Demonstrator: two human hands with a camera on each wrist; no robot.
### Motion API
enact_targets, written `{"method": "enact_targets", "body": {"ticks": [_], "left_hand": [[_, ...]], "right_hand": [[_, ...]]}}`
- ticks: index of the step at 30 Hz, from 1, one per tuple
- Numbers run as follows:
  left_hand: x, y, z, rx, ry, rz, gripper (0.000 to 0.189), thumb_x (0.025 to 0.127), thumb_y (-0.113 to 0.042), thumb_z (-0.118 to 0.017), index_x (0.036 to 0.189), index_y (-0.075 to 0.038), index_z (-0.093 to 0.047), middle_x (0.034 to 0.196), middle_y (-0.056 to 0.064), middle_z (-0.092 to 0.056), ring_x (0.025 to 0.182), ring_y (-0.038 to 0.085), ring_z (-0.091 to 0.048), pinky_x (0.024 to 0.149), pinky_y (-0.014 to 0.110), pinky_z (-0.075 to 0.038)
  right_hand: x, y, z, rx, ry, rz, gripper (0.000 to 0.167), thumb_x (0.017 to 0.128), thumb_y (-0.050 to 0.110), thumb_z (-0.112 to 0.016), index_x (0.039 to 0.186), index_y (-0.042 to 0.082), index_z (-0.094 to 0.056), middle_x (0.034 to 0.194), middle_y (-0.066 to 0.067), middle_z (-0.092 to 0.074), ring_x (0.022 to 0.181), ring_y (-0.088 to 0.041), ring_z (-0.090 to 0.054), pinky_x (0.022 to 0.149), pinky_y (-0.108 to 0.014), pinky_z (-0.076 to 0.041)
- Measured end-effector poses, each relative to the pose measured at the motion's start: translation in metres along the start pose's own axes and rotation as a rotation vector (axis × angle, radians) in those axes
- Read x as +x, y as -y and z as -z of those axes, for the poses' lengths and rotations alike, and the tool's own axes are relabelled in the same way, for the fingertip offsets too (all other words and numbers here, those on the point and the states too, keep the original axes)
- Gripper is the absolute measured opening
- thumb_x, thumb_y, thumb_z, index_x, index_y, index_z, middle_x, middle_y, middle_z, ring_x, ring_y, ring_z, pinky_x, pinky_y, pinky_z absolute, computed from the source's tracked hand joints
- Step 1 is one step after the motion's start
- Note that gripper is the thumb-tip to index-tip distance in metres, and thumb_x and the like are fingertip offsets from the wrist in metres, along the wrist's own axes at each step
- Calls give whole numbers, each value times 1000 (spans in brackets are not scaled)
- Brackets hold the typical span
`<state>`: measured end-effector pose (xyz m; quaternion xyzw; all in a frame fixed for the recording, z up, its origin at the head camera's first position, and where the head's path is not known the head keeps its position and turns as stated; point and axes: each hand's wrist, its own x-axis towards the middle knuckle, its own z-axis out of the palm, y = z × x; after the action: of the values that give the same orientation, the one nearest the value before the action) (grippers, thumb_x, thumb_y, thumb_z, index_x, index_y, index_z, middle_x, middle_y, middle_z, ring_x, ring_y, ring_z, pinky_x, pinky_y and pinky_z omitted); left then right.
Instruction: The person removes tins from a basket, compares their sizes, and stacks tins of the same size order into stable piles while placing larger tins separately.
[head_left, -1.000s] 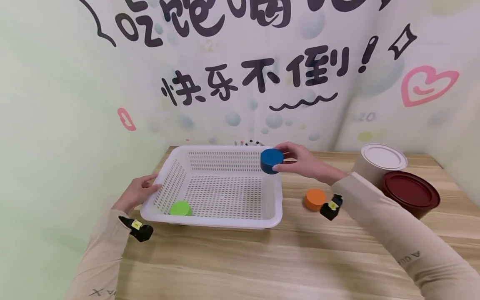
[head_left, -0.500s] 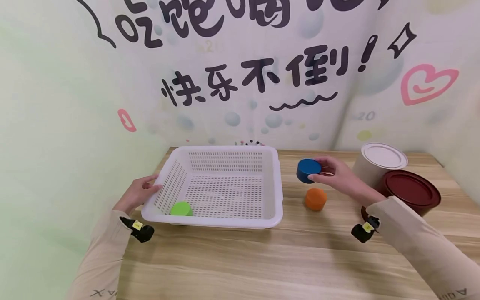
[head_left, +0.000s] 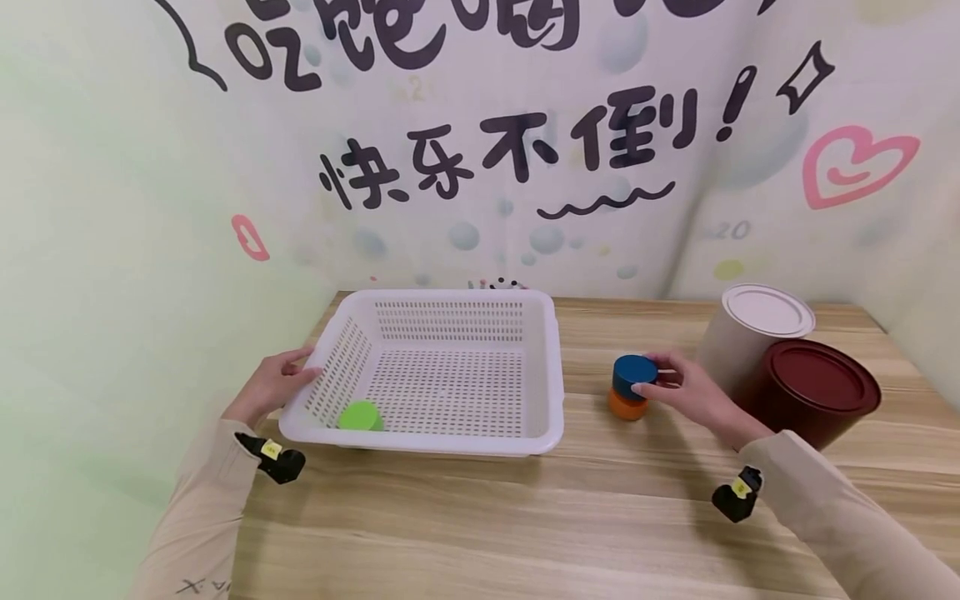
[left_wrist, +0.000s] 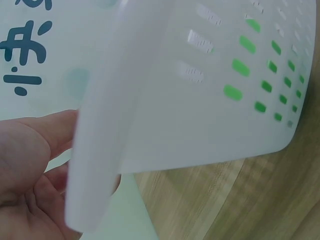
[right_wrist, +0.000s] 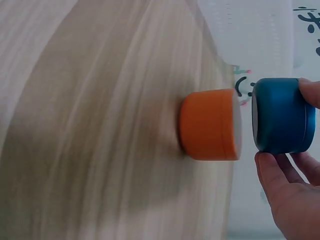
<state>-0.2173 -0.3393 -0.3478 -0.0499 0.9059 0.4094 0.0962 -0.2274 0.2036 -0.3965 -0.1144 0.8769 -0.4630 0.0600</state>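
Observation:
My right hand pinches a blue round tin between thumb and fingers, just above an orange round tin on the table. In the right wrist view a narrow gap parts the blue tin from the orange tin. At the left, my left hand grips the rim of a white perforated plastic basket; the left wrist view has the thumb and fingers on either side of that rim. A bright green round piece lies inside the basket's near left corner.
Two large lidded cans, one white and one dark red, stand at the right behind my right forearm. The wooden table runs back to a printed cloth backdrop.
My right hand has carried the blue tin from over the basket's right rim rightward and down to just above the orange tin. The left hand keeps its place on the rim.

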Motion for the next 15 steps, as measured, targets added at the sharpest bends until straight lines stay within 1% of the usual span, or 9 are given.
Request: {"method": "enact_targets", "body": {"ticks": [3, 9, 15], "left_hand": [[0, 0, -1, -5, 1, -2, 59, 92, -24, -48, 139, 0, -22, 102, 21, -50, 75, 16, -57, 62, 28, -47], [1, 1, -1, -8, 0, -8, 59, 92, -25, -48, 139, 0, -22, 102, 21, -50, 74, 16, -57, 62, 28, -48], [2, 1, 0, -4, -2, -8, 59, 92, -25, -48, 139, -1, -22, 102, 21, -50, 75, 16, -57, 62, 28, -47]], "right_hand": [[-2, -7, -2, 19, -13, -19, 63, 82, 30, -62, 128, -5, -36, 122, -26, -43, 108, -42, -44, 88, -48, -39], [-4, -15, -6, 49, -34, 12, 62, 82, 26, -63, 128, -5, -35, 123, -27, -41, 110, -43, -43, 86, -49, -39], [-3, -20, -9, 68, -30, 29, 61, 82, 23, -63, 128, -5, -34, 125, -27, -40, 111, -43, -42, 86, -48, -39]]}}
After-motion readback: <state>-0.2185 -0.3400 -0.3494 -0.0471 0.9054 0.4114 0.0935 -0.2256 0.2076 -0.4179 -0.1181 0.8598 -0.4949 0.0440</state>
